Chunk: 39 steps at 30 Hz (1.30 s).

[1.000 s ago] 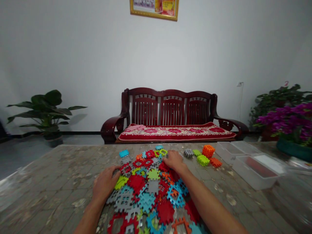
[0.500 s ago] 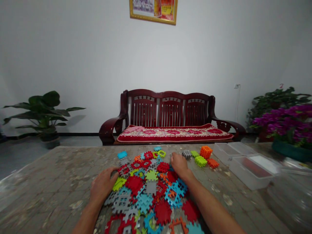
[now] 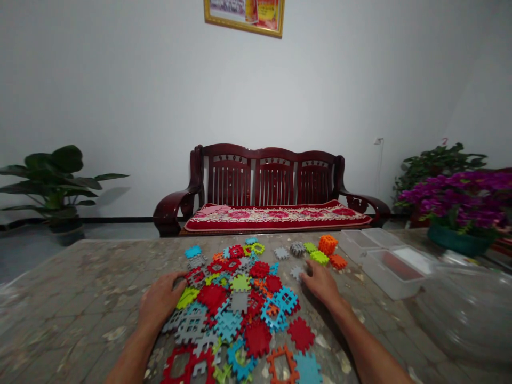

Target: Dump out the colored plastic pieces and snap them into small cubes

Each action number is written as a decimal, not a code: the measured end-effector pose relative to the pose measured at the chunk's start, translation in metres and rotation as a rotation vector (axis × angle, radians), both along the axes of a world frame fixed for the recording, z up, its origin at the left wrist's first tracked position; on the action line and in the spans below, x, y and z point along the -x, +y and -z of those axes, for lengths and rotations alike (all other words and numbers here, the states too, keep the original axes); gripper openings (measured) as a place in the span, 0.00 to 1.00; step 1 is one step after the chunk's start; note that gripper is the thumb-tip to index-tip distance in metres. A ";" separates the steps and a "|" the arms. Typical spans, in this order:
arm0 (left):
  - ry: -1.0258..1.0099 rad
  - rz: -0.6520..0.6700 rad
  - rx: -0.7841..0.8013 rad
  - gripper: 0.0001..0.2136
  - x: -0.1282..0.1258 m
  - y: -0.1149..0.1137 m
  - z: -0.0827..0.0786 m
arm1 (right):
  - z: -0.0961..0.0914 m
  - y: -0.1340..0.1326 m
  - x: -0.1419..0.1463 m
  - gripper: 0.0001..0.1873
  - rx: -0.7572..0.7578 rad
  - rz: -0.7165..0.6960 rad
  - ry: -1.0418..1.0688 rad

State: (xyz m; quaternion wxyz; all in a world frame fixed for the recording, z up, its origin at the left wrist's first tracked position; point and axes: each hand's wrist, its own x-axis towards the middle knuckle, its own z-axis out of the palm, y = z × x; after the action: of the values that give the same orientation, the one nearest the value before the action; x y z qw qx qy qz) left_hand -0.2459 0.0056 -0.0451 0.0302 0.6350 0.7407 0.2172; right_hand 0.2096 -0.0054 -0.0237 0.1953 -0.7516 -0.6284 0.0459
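A heap of interlocking plastic tiles with notched edges, in red, blue, grey, lime and orange, covers the middle of the table. My left hand lies at the heap's left edge, fingers stretched forward and thumb apart, beside a lime green tile. To the right of the heap, my right hand has its fingertips at the edge of a grey tile, which lies flat or nearly so. Another grey tile lies just beyond it. A red tile sits near my right forearm.
Behind my right hand are a grey stack, lime tiles and an orange stack. Clear plastic boxes and a clear rounded container stand at right, near a purple flower pot. A wooden bench stands behind the table.
My right hand has moved right, away from the heap, with a grey tile at its fingertips. Another grey tile now shows where the hand was. My left hand stays by the heap.
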 end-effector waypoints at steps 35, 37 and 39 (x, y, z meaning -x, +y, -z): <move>-0.039 0.008 -0.003 0.21 0.000 0.000 -0.001 | -0.004 -0.008 -0.003 0.27 0.052 -0.087 -0.134; -0.043 0.013 -0.015 0.20 0.000 0.000 -0.001 | -0.003 -0.008 -0.004 0.24 0.037 -0.089 -0.131; -0.045 0.018 -0.025 0.19 0.000 0.000 -0.001 | -0.003 -0.008 -0.003 0.22 0.026 -0.083 -0.131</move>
State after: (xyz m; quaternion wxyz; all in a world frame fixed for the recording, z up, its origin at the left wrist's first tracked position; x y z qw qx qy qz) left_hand -0.2459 0.0057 -0.0443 0.0410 0.6369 0.7314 0.2402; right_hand 0.2129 -0.0138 -0.0210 0.1417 -0.7287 -0.6699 0.0130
